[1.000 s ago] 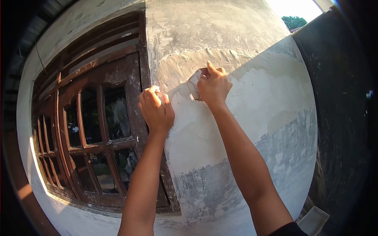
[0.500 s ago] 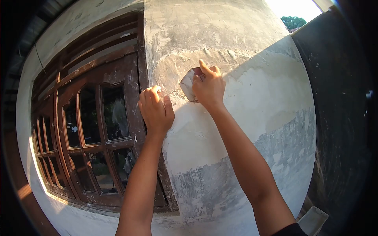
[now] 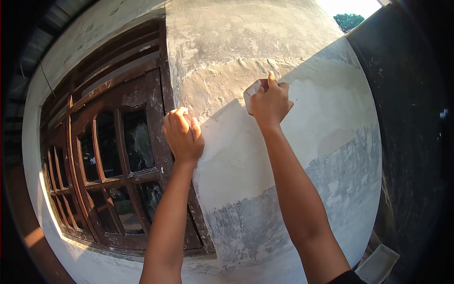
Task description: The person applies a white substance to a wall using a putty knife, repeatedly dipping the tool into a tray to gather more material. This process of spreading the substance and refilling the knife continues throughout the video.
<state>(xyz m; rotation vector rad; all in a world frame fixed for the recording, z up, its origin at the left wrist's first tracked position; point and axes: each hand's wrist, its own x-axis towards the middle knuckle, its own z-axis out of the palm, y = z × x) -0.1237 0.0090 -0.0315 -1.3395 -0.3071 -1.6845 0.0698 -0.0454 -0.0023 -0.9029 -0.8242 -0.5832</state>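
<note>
My right hand [image 3: 271, 105] grips a flat putty scraper [image 3: 251, 96], its pale face smeared with plaster and held against the wall. The thumb points up along the back of the blade. Around it lies fresh, ridged plaster [image 3: 215, 90], rough above and smoother to the right. My left hand [image 3: 183, 136] is closed at the edge of the brown wooden window frame [image 3: 166, 80], fingers curled towards the wall. Its fingertips are partly hidden, and what they hold, if anything, cannot be made out.
A brown window with glass panes [image 3: 108, 142] fills the left side, plaster marks on its wood. Lower down, the wall shows bare grey patches [image 3: 246, 227]. A dark panel [image 3: 402, 94] stands along the right. A pale rectangular container [image 3: 378, 265] sits at bottom right.
My right hand has moved right across the wall with the putty scraper. My left hand has shifted slightly down and left, staying by the window frame.
</note>
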